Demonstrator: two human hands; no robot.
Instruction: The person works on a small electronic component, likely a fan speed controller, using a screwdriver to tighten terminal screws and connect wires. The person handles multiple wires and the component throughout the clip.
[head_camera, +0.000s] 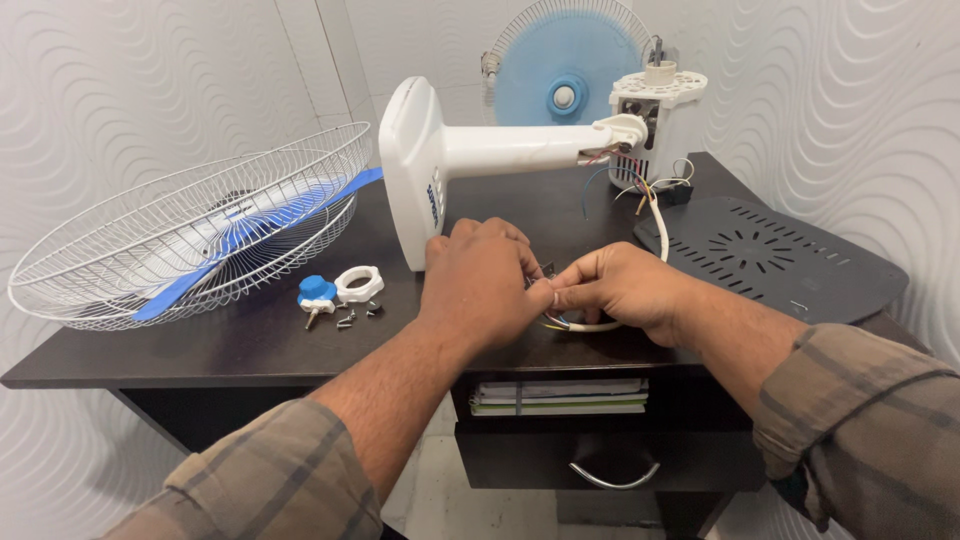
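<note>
Together my left hand (478, 280) and right hand (625, 290) pinch the white cable (660, 228) ends near the tabletop (250, 345) front edge, fingertips pressed close, steadying its thin wires.

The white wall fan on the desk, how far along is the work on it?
Done: white wire guard with blue blade lies off; blue cap, white ring nut and screws sit loose. In hand: left hand and right hand pinch the white cable's wires. Left: bare motor housing stays uncovered, dark vented cover aside.
</note>
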